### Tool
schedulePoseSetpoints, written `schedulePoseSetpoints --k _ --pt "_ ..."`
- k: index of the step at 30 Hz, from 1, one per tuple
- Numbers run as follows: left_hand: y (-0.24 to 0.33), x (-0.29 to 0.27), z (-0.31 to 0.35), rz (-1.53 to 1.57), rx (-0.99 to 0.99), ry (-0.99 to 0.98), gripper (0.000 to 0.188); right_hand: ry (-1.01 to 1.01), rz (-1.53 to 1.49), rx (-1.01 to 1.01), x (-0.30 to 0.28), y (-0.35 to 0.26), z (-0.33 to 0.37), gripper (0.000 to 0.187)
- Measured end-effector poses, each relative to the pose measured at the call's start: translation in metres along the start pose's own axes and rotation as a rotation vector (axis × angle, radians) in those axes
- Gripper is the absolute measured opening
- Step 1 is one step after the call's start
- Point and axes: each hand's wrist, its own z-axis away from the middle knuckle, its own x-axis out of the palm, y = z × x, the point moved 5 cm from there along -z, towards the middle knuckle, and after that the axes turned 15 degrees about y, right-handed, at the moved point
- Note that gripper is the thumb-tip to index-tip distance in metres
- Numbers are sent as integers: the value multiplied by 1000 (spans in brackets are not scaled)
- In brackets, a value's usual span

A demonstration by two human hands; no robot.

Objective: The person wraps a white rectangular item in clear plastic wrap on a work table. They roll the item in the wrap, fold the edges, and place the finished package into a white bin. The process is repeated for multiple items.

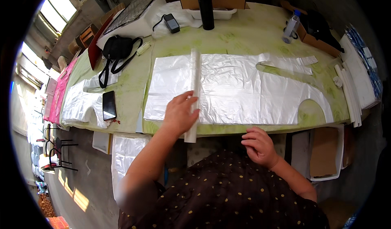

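Observation:
A stack of thin, shiny white plastic bags (244,90) with cut-out handles lies flat across the green-patterned table, handles toward the right. Across its left part rests a long pale tube (195,74), its near end sticking out past the table's front edge. My left hand (179,113) lies over the tube with its fingers spread and touching it, not wrapped around it. By the front edge, below the bags, my right hand (260,148) hovers with loosely bent fingers and nothing visible in them.
At left are a phone (109,105), more white bags (79,102) and a black pouch (116,50). A black cylinder (206,13), a handheld device (171,23) and an open carton (187,2) stand at the back. A bottle (291,27) and white rolls (351,92) are at right.

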Motion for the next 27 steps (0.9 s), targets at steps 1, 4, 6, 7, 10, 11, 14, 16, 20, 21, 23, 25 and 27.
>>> schedulePoseSetpoints --k 1,4,6,7,10,11,14,16,20,21,23,25,27 --pt "-24 -7 -2 81 -190 13 37 13 9 14 -2 2 3 27" --pt "-35 -38 -9 -244 -73 214 52 45 19 56 -7 10 17 27" --pt "-15 -41 -17 -218 34 337 59 34 -7 48 -5 11 17 27" --pt "-10 -30 -18 -154 36 239 63 26 -21 40 -5 10 16 27" --pt "-19 5 -21 -280 -199 -59 85 5 -43 -11 -3 1 2 27" --pt "-32 8 -23 -369 -245 -76 87 20 -37 -16 -4 1 3 27" --pt "-82 -4 -27 -537 -396 -54 96 62 -6 -7 -11 2 12 26" --pt "-116 -24 -30 -506 -540 -38 96 62 21 26 -20 6 22 25" --pt "-167 -53 -35 -584 -667 -130 81 112 52 56 -30 7 30 20" --pt "-184 -55 -35 -417 -701 -83 77 125 37 64 -31 6 29 20" --pt "-210 -50 -28 -74 -766 6 68 140 13 86 -32 4 25 20" --pt "-156 -34 -37 375 -905 78 53 123 -35 185 -28 8 22 24" --pt "-110 -5 -40 853 -1129 16 51 74 -116 333 -17 14 18 31"
